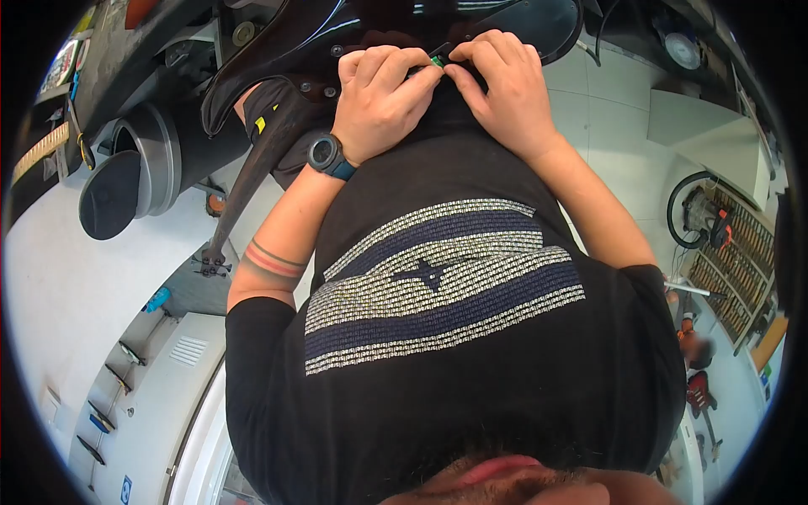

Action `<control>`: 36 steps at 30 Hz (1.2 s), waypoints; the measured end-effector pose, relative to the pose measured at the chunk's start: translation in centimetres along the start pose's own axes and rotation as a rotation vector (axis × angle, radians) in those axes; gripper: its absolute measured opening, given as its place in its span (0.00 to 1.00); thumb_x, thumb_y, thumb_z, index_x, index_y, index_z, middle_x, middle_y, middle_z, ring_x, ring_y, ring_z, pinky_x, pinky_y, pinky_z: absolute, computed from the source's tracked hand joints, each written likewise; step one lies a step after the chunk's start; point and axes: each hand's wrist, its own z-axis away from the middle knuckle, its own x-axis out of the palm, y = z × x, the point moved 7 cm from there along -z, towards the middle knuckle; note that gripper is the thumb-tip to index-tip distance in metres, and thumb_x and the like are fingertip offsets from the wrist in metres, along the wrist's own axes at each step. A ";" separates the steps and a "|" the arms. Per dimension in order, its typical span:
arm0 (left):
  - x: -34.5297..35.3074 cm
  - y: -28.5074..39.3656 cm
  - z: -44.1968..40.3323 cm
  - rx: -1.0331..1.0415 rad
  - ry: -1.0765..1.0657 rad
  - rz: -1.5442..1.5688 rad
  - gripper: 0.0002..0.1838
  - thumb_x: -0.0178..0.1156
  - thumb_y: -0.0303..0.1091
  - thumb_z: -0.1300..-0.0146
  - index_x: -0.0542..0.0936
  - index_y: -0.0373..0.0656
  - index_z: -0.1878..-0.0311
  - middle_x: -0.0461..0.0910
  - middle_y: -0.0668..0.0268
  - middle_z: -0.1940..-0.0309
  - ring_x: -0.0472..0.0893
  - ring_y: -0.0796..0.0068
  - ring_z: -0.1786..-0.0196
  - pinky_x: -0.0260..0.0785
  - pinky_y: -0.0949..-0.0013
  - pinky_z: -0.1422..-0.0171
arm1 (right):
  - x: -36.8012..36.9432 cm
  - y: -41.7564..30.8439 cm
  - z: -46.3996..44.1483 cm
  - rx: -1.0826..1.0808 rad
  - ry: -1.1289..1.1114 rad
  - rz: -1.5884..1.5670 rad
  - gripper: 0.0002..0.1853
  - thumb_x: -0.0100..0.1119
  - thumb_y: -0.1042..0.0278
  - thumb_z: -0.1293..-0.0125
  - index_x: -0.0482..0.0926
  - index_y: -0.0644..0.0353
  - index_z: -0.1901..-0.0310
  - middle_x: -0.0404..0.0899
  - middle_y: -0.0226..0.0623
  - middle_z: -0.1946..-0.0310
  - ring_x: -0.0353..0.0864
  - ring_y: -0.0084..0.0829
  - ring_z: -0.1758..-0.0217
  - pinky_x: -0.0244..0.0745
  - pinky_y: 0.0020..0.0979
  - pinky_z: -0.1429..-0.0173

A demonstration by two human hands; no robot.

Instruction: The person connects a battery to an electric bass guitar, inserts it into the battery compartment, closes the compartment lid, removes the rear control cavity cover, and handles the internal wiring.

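A glossy dark guitar body (pixel 387 23) lies across my lap at the top of the view, with small round metal fittings (pixel 329 92) along its near edge. My left hand (pixel 383 93), with a watch on its wrist, has thumb and index finger pinched at a small green piece (pixel 437 61). My right hand (pixel 505 88) meets it from the other side, its thumb and fingertips closed close to the same piece. A little black part shows between the two hands. The fingertips hide most of what they hold, so its kind is unclear.
A dark cylinder with a grey rim and round flap (pixel 147 164) stands at left. Racks of small parts (pixel 732 278) and a black ring-shaped item (pixel 694 210) are at right. Farther off at lower right are a person and a red guitar (pixel 699 393).
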 end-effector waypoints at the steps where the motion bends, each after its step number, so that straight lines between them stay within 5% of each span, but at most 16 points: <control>1: 0.0 0.0 0.0 0.010 0.002 -0.011 0.16 0.85 0.32 0.36 0.95 0.56 0.46 0.92 0.80 0.42 0.86 0.72 0.41 0.67 0.59 0.32 | 0.0 0.0 0.0 0.012 -0.011 0.006 0.09 0.81 0.63 0.24 0.86 0.50 0.54 0.81 0.24 0.56 0.84 0.34 0.47 0.72 0.43 0.42; 12: 0.6 0.3 0.4 0.191 -0.115 -0.125 0.19 0.83 0.35 0.36 0.98 0.56 0.41 0.91 0.86 0.31 0.85 0.75 0.39 0.65 0.58 0.30 | 0.4 -0.1 -0.5 0.285 -0.122 0.115 0.10 0.83 0.64 0.27 0.86 0.51 0.57 0.82 0.26 0.55 0.83 0.38 0.44 0.69 0.47 0.38; 17: -0.1 -0.2 0.3 0.264 -0.164 -0.136 0.20 0.81 0.36 0.35 0.99 0.57 0.39 0.91 0.87 0.27 0.84 0.75 0.33 0.64 0.56 0.28 | 0.0 0.1 -0.6 0.218 -0.109 0.053 0.10 0.83 0.63 0.26 0.87 0.51 0.56 0.82 0.25 0.55 0.84 0.38 0.45 0.73 0.46 0.37; 26: -0.4 -0.2 -0.2 0.148 -0.242 -0.066 0.18 0.81 0.36 0.32 0.99 0.59 0.39 0.91 0.84 0.27 0.81 0.72 0.23 0.61 0.55 0.21 | -0.4 0.1 -0.7 0.241 -0.138 0.047 0.11 0.84 0.62 0.27 0.88 0.50 0.52 0.82 0.26 0.55 0.84 0.37 0.45 0.74 0.46 0.37; 29: -0.7 -0.8 -1.3 -0.061 -0.176 0.019 0.16 0.81 0.37 0.29 0.99 0.59 0.40 0.90 0.80 0.26 0.81 0.71 0.21 0.60 0.55 0.19 | -0.3 -0.3 -1.0 0.228 -0.129 0.062 0.12 0.84 0.62 0.28 0.87 0.49 0.53 0.80 0.25 0.56 0.83 0.36 0.47 0.72 0.46 0.38; 30: -0.6 -1.2 -1.4 -0.041 -0.182 -0.012 0.31 0.84 0.49 0.30 0.93 0.58 0.24 0.81 0.63 0.13 0.72 0.53 0.09 0.57 0.39 0.10 | -0.5 -0.4 -1.1 0.222 -0.121 0.066 0.12 0.84 0.62 0.28 0.87 0.49 0.54 0.79 0.25 0.57 0.82 0.36 0.48 0.71 0.45 0.39; 33: -1.5 -1.5 -1.9 -0.191 -0.241 -0.091 0.60 0.92 0.46 0.40 0.71 0.58 0.05 0.55 0.53 0.00 0.49 0.34 -0.02 0.37 0.17 0.01 | 0.0 0.1 -0.5 0.354 -0.329 0.125 0.25 0.86 0.60 0.30 0.88 0.49 0.34 0.86 0.34 0.36 0.83 0.45 0.26 0.74 0.53 0.23; 36: -2.9 -1.3 -3.3 -0.376 -0.313 -0.125 0.61 0.92 0.46 0.40 0.70 0.55 0.05 0.54 0.49 0.00 0.48 0.32 -0.02 0.37 0.15 0.02 | -3.2 -1.5 -2.3 0.305 -0.039 0.167 0.30 0.83 0.68 0.32 0.86 0.57 0.29 0.79 0.48 0.30 0.75 0.53 0.18 0.70 0.58 0.16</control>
